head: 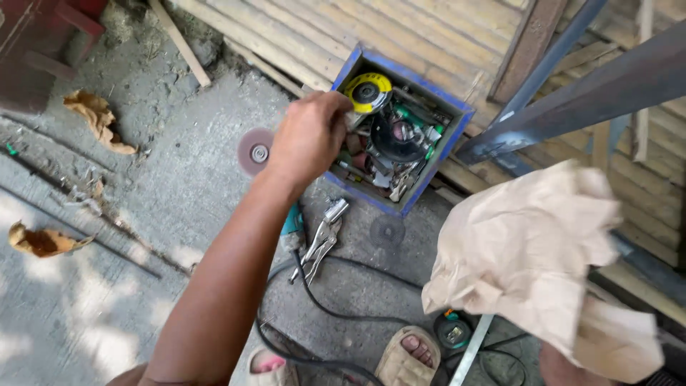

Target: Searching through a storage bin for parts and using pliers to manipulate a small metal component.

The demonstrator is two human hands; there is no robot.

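My left hand (307,139) reaches into an open blue tool box (341,75) that stands on the concrete by a bamboo wall. Its fingers curl over the box's left side, beside a yellow grinding disc (366,91), and their tips are hidden among the tools. The box is filled with several tools, pliers and a black round part (397,137). Of my right hand (561,366) only a bit of skin shows at the bottom right, under a large crumpled brown paper (525,250) that it holds up close to the camera.
Locking pliers (318,243) and a black cable (321,304) lie below the box. One reddish disc (255,151) and one dark disc (386,231) rest on the ground. My sandalled feet (407,357), a small round green-black tool (452,330), grey steel beams (572,93) and dry leaves (43,241) are around.
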